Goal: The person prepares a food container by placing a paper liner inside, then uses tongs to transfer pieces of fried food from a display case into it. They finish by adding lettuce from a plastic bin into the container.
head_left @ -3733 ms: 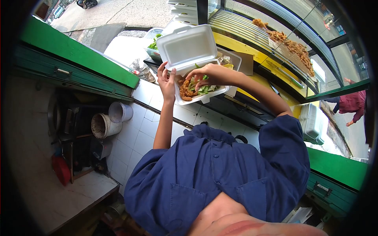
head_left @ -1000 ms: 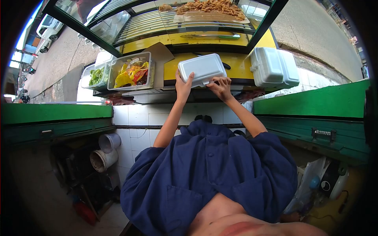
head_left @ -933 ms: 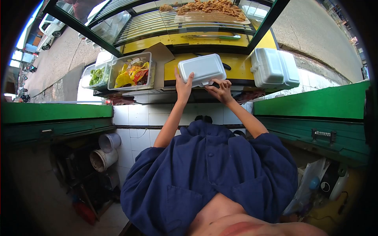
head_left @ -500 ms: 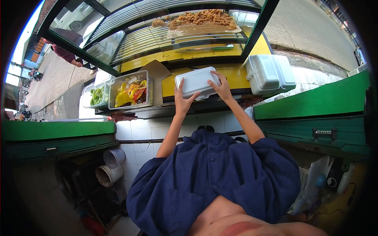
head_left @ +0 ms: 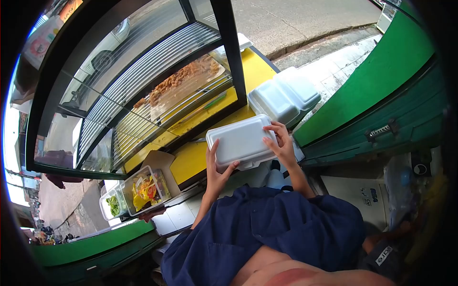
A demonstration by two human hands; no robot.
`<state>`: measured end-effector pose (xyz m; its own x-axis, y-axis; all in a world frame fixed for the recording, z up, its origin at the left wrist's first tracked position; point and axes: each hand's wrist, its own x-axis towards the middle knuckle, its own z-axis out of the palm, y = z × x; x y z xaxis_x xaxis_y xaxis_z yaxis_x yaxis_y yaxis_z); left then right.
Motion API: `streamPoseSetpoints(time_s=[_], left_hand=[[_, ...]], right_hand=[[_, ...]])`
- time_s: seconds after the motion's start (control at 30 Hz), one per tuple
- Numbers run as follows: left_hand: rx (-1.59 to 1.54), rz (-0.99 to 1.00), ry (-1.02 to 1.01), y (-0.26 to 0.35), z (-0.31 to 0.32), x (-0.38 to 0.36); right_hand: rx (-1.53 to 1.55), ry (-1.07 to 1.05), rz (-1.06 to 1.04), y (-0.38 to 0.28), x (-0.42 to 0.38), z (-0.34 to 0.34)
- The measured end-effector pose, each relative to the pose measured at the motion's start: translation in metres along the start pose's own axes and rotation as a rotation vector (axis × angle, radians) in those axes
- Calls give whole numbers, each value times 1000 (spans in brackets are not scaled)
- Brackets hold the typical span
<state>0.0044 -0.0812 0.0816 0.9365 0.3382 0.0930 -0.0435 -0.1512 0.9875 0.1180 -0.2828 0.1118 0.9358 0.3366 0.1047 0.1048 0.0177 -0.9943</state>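
Into view at left, looming over everything, a slanted glass display case (head_left: 138,78), black-framed, lined with metal slats. Down at the near side, a navy shirt (head_left: 262,229), buttoned and pocketed. Away to the right, a sloping green ledge (head_left: 362,97). Across the middle, running beneath the case and out to its right, a yellow counter (head_left: 193,159).

On to the counter's right end: other white foam boxes (head_left: 281,97), lying just beyond the action. And now centre stage, a white foam clamshell box (head_left: 241,140), lid down, tilted slightly, tab towards the near side, held at the counter's near edge; hard to tell whether touching it.

Behind the glass, a long heap of fried pieces (head_left: 179,81) on a tan sheet. Over to the near left, a clear plastic container (head_left: 124,193) with a bright yellow packet (head_left: 143,193) inside, and just beside it a folded piece of cardboard (head_left: 160,164).

Now to the hands! Left hand (head_left: 218,174) gripping the box's left end, fingers up the side, thumb along the near edge. Right hand (head_left: 285,145) clasping the right end, fingertips bent over the lid.

Smaller again: leafy greens (head_left: 113,205) at far left, and a thin green-ended utensil (head_left: 217,100) inside the case.
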Motion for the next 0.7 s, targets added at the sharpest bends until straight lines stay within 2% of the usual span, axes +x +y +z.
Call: streamPoseSetpoints(time_s=[0.13,0.2,0.33,0.4,0.47,0.6,0.63,0.67,0.7], left_hand=[[-145,40,-63,11,49,45],[-140,90,-59,19,77,68],[-127,133,-51,38,126,120],[-77,154,-35,54,145,142],[-66,162,24,58,161,162],[-133,221,164,69,182,215],[-160,245,199,75,183,231],[-170,134,184,83,180,242],[-177,164,194,75,179,259]], right_hand=[[-29,72,-95,-19,29,-54],[19,97,-95,-35,50,-78],[-131,81,-186,-40,102,-131],[-103,44,-156,-52,130,-152],[-88,2,-103,-58,157,-169],[-127,-108,-155,-51,227,-185],[-233,-127,-187,-49,244,-189],[-179,-139,-189,-46,265,-186],[-124,-149,-182,-42,283,-181]])
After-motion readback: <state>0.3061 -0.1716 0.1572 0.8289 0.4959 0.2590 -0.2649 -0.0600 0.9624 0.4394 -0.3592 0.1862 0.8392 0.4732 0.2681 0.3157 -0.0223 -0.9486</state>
